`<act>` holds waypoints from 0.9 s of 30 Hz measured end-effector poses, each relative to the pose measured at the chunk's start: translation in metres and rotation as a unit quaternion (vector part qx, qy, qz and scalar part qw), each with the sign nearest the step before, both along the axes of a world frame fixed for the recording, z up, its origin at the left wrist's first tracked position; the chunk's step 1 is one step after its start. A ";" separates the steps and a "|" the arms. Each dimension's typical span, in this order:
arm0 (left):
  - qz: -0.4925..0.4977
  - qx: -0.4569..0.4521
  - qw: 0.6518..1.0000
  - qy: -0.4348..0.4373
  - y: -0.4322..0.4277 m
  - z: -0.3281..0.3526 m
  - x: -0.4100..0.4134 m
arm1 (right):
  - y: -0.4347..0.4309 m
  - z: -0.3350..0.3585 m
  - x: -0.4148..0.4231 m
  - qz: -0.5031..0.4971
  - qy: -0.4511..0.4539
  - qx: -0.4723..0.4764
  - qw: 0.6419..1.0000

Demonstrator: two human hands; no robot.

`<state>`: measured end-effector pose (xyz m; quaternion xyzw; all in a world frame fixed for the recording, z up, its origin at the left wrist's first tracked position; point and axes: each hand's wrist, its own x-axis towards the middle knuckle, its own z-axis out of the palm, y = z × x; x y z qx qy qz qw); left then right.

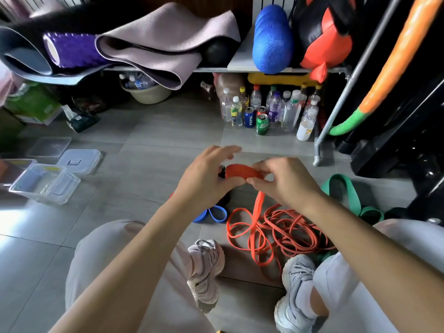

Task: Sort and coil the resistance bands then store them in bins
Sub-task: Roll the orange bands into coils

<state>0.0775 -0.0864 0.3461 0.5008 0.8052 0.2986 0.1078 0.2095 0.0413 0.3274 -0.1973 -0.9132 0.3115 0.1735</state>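
The right hand (pixel 283 181) pinches the coiled orange band (pixel 242 171) — the left hand (pixel 206 175) grips its other end, fingers partly lifted

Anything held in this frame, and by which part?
The orange band: the right hand pinches one end of its wound-up part. The left hand meets the other end, but its fingers are blurred and the grip is unclear.

On the far shelf (pixel 240 58) we see a folded mauve mat (pixel 168 32), a purple ridged roller (pixel 74 50) to its left and a blue foam roller (pixel 272 42) to its right, beside a red-and-black bag (pixel 329 42). Beneath, on the grey tiled floor (pixel 156 131), stand plastic bottles (pixel 276 106) and cans (pixel 249 117); a beige basin (pixel 149 94) sits further left.
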 end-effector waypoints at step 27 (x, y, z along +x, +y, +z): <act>0.038 0.130 0.894 -0.427 -0.010 0.025 -0.001 | 0.005 0.025 -0.013 0.058 0.161 -0.281 0.944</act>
